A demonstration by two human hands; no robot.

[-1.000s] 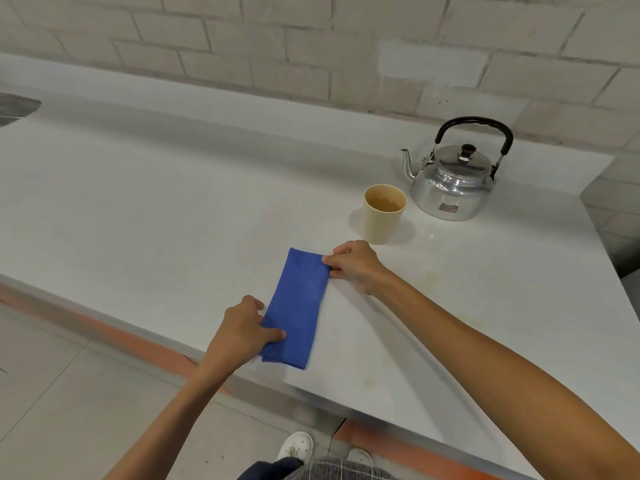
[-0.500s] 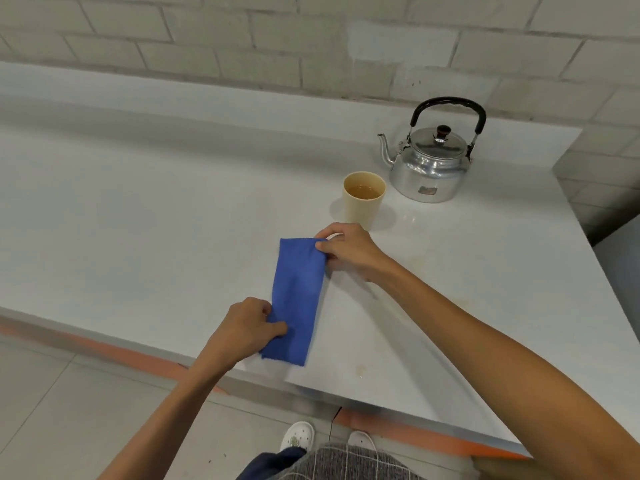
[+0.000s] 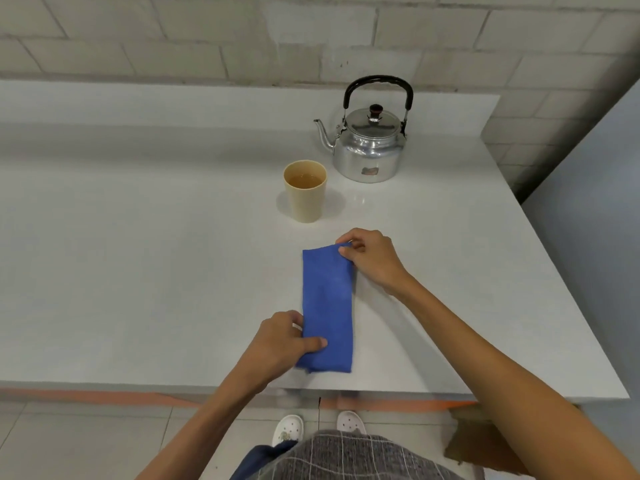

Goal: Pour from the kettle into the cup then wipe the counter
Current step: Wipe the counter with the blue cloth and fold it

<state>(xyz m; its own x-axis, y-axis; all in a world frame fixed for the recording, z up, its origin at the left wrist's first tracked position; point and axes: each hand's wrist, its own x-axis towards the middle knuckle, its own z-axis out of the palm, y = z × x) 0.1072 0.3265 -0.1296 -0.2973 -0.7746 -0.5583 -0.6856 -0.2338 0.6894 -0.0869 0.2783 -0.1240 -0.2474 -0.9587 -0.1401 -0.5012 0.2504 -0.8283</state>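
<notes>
A folded blue cloth (image 3: 328, 306) lies as a long strip on the white counter (image 3: 138, 254), close to the front edge. My left hand (image 3: 282, 342) pinches its near left edge with thumb on top. My right hand (image 3: 372, 259) pinches its far right corner. Beyond the cloth stands a beige cup (image 3: 305, 190) holding brownish liquid. A shiny metal kettle (image 3: 370, 145) with a black handle sits behind and right of the cup, spout pointing left.
A grey brick wall (image 3: 207, 36) backs the counter. The counter ends at its right edge beside a grey panel (image 3: 595, 220). Below the front edge are a tiled floor and my white shoes (image 3: 289, 429).
The view has swung so the cloth now lies straight, more to the right in frame. Both hands keep their hold on the cloth's ends; kettle and cup have not moved.
</notes>
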